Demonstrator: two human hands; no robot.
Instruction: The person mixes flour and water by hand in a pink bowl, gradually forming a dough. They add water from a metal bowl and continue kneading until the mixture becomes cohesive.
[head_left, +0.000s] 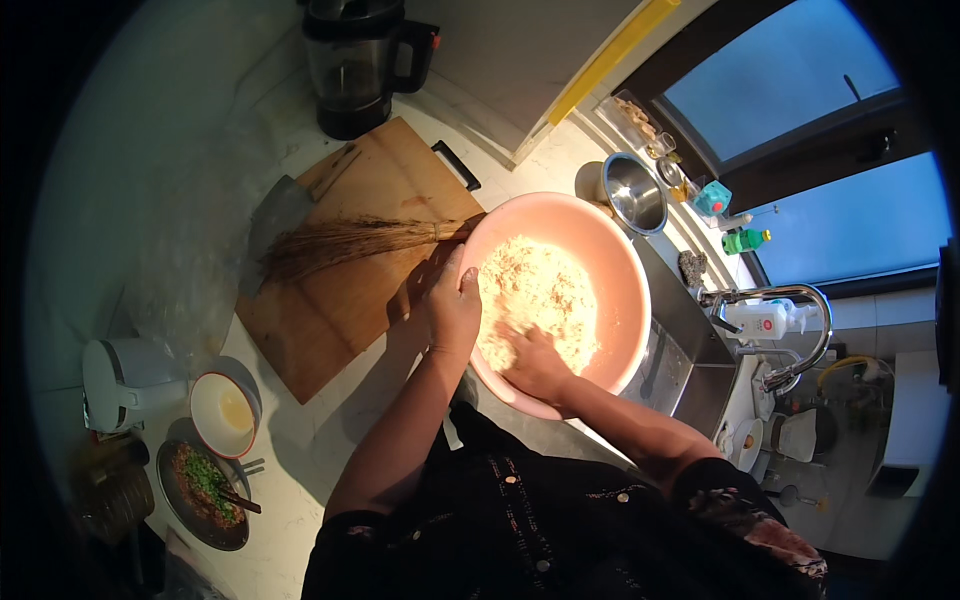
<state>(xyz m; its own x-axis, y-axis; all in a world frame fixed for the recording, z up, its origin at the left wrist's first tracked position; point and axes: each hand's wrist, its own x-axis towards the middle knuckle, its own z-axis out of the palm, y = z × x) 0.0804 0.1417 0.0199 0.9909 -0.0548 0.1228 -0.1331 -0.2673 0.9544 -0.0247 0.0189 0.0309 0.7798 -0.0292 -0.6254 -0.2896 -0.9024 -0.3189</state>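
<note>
A large pink plastic basin (634, 315) tilts in front of me, lit brightly by the sun. Inside it lies a pale, crumbly flour mixture (551, 289). My left hand (454, 304) grips the basin's left rim, thumb over the edge. Down in the basin, my right hand (536, 364) is pressed into the mixture; its fingers are blurred and partly buried, so I cannot see whether they close on any of it. The basin's right part overhangs a stainless steel sink (667, 375).
Left of the basin, a wooden cutting board (337, 322) carries a straw brush (352, 244) and a cleaver (277, 221). A bowl of filling (202, 487) with chopsticks stands near a white bowl (217, 412). Behind are a blender jug (360, 75), steel bowl (634, 193) and faucet (817, 307).
</note>
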